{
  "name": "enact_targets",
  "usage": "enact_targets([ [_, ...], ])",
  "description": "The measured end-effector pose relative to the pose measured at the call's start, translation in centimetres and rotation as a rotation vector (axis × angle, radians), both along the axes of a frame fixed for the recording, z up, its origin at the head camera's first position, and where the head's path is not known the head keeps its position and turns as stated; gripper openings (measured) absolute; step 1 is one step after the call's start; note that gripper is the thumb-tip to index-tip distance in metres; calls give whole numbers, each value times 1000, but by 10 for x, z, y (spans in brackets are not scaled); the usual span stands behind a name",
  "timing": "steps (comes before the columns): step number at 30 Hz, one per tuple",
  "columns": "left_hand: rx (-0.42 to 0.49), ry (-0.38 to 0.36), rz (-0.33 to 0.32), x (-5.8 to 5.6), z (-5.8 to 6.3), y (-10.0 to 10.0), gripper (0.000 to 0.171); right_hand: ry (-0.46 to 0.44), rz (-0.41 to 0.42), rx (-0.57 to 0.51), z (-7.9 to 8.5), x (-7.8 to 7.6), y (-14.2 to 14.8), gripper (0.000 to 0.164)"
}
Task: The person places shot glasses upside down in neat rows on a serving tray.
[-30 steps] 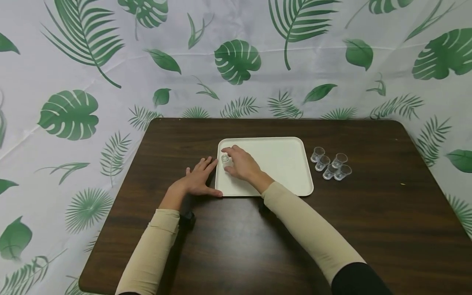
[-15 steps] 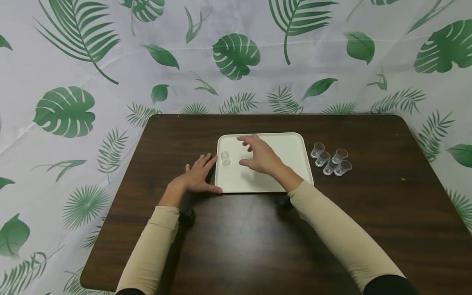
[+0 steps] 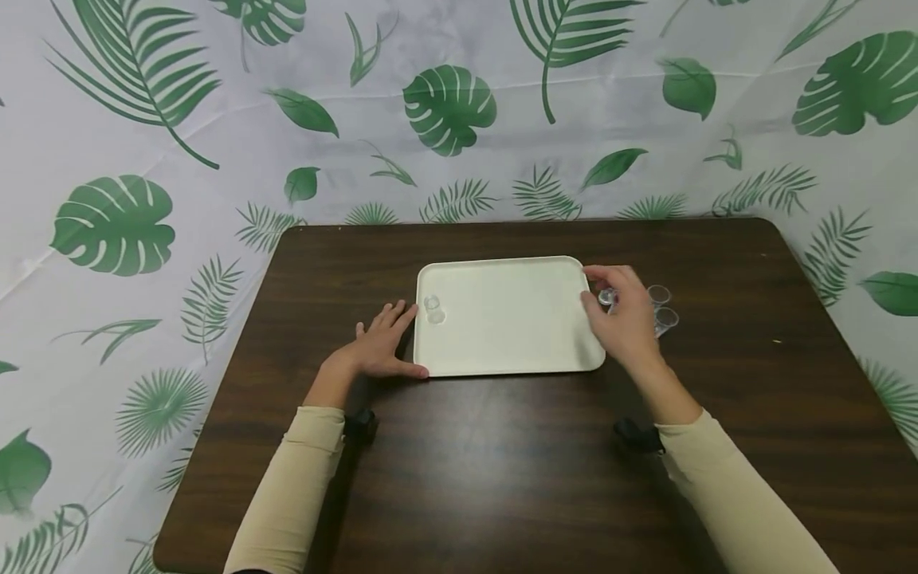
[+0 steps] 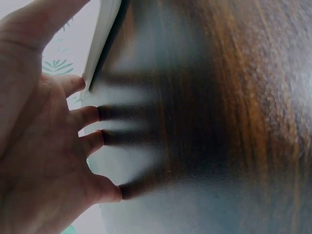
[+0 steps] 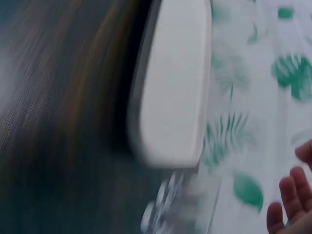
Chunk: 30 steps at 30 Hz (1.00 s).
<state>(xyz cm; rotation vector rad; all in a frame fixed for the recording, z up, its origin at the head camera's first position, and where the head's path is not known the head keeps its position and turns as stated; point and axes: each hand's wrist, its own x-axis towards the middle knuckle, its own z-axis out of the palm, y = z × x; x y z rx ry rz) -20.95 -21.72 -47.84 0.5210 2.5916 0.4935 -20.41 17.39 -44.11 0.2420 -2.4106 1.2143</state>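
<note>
A cream tray (image 3: 509, 319) lies on the dark wooden table. Two small clear cups (image 3: 435, 316) stand one behind the other near its left rim. My left hand (image 3: 380, 347) rests at the tray's left side, fingers spread on the table, thumb at the near corner; the left wrist view shows the fingertips down on the wood. Past the tray's right rim, my right hand (image 3: 627, 319) reaches over a group of clear cups, thumb and fingers apart on either side of one cup (image 3: 607, 297). Other cups (image 3: 665, 319) show beyond the hand, partly hidden by it.
The brown table (image 3: 473, 462) extends around the tray on all sides. A white cloth with green leaf prints (image 3: 459, 175) hangs behind the far table edge. In the blurred right wrist view, the cups (image 5: 163, 202) stand beyond the tray's end (image 5: 173, 97).
My right hand has let go of a cup at the tray's left side and moved right, across the tray, to the cups beside it. My left hand has stayed in place.
</note>
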Motion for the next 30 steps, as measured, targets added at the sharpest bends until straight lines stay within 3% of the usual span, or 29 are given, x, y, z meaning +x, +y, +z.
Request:
enact_targets([
  [2,2,-5,2,1,2,0,118,3,-127,-42,-1,4,21,30],
  [5,12,-17,3,3,5,0,117,-69,-278,-83,-4,11,51,39],
  [10,11,-27,1,3,6,2,117,-260,-408,-97,-17,20,91,53],
  [13,3,-26,2,2,7,2,117,-369,-385,-82,-28,23,106,56],
  [16,-3,-23,0,2,7,3,117,-447,-291,-51,-38,25,115,54],
  [22,4,-8,-14,3,6,3,116,-472,-127,-38,-52,24,119,55],
  [30,14,-6,-15,2,8,3,117,-490,-149,25,-58,23,119,48],
])
